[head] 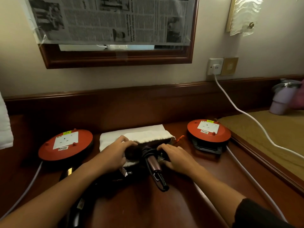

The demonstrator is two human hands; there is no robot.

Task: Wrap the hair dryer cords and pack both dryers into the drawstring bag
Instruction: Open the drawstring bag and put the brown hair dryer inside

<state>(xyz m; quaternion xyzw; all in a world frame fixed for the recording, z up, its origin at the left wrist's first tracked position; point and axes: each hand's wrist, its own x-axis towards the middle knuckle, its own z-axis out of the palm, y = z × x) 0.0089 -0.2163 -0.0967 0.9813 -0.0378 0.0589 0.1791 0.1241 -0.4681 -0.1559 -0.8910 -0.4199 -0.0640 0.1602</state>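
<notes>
Dark wood desk (164, 211) against wall, newspaper-covered mirror (113, 30) above. Left hand (115, 153) presses down on dark dryer body at white drawstring bag (139, 134); right hand (177, 157) rests curled on cord coil (148, 153) around bronze dryer handle (153, 165). Neither hand clearly clamped on anything. Second black dryer (85, 195) lies near desk front, cord not visibly wrapped.

Risks: coil likely springs loose if released; plug could snag bag mouth. Red extension reels (65, 143) (209, 130) flank the bag closely, white cables (246, 116) trail right; open room only toward the front edge.
</notes>
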